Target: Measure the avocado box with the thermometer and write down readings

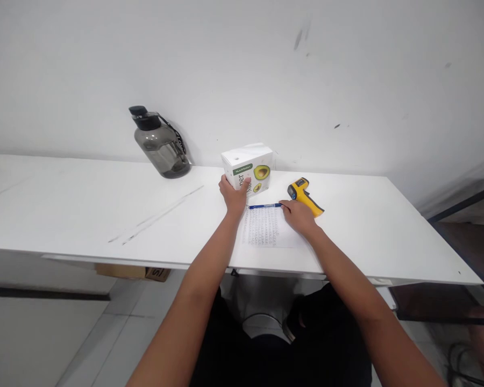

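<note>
My left hand (234,194) grips the lower left corner of a white carton (248,165) with avocado pictures and a green label, thumb across its front. The carton stands upright on the white table, close to the wall. In front of it lies a blue pen (264,206), across the top of a sheet of paper (278,252) covered in rows of handwriting. My right hand (297,215) has its fingers closed on the right end of the pen. Just beyond that hand lies a yellow and black infrared thermometer (306,196), its handle partly beside my knuckles.
A grey clear water bottle (161,148) with a black lid and strap stands at the left by the wall. The white table (84,209) ends at a slanted right edge. Below it are a cardboard box (121,270) and dark metal bars at right.
</note>
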A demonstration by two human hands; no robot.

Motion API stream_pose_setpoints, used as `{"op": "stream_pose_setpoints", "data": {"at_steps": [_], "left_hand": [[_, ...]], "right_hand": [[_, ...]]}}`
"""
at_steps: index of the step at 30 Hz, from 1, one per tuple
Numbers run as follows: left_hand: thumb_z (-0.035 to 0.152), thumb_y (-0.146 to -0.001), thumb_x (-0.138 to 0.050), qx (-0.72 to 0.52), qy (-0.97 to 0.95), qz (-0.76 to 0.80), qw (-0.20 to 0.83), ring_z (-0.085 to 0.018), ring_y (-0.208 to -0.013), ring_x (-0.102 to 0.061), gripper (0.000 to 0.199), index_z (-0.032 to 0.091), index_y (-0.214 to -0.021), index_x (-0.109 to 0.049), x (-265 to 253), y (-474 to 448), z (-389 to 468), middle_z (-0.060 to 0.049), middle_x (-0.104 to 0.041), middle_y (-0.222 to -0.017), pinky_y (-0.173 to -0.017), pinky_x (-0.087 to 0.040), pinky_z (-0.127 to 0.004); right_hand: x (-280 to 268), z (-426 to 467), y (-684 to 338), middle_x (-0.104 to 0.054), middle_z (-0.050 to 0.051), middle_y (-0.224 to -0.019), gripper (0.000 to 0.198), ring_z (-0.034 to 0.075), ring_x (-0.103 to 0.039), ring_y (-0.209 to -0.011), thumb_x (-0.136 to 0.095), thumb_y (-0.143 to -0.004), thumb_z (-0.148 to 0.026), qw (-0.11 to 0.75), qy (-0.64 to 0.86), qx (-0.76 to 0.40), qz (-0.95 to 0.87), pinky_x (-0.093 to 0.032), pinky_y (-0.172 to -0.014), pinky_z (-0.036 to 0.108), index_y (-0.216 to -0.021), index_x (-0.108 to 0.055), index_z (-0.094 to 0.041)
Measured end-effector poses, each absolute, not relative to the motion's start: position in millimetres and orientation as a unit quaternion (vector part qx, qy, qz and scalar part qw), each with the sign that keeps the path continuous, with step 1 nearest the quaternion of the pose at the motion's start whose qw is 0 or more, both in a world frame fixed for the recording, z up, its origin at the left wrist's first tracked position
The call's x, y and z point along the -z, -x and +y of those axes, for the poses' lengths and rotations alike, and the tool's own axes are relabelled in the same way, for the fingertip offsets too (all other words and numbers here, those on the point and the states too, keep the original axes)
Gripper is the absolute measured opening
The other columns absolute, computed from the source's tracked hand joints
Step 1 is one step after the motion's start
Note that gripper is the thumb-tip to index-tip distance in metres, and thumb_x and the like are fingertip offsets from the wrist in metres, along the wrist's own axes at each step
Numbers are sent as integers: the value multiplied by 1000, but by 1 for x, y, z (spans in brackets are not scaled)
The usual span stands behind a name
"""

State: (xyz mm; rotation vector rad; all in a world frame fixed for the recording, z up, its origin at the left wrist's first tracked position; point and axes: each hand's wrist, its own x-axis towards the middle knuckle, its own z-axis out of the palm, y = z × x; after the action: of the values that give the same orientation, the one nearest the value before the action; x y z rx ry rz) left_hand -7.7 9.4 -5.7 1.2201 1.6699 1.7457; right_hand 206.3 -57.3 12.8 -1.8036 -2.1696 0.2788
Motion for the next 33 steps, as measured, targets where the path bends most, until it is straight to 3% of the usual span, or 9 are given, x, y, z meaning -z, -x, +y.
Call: {"op": "stream_pose_setpoints", "data": {"at_steps": [19, 26, 33], "left_hand": [[61, -72, -81, -629, -441, 604, 213, -32, -132, -45, 75, 29, -128, -45, 6, 8, 10, -10, -47, -128, -109, -43, -51], [60, -72, -81, -631, -443, 602, 208, -32, -131, -46, 71, 28, -125, -46, 7, 7, 10, -10, -47, -127, -109, -43, -49], [58, -71, -84, -636, -440, 600, 204, -32, -132, -45, 74, 26, -126, -46, 8, 8, 12, -10, -47, -127, -112, -42, -51]], "right_hand": [[-17, -60, -205, -74, 12, -121, 39, 27, -67, -108, -44, -101, -23, 129, 643, -94, -749, -50, -84, 33, -129, -70, -19], [-20, -58, -210, -67, 14, -124, 43, 27, -62, -106, -42, -99, -21, 172, 658, -39, -732, -45, -85, 36, -135, -65, -18], [-24, -47, -226, -56, 20, -129, 50, 34, -49, -115, -50, -97, -44, 138, 755, 31, -640, -36, -91, 45, -138, -55, -14]]}}
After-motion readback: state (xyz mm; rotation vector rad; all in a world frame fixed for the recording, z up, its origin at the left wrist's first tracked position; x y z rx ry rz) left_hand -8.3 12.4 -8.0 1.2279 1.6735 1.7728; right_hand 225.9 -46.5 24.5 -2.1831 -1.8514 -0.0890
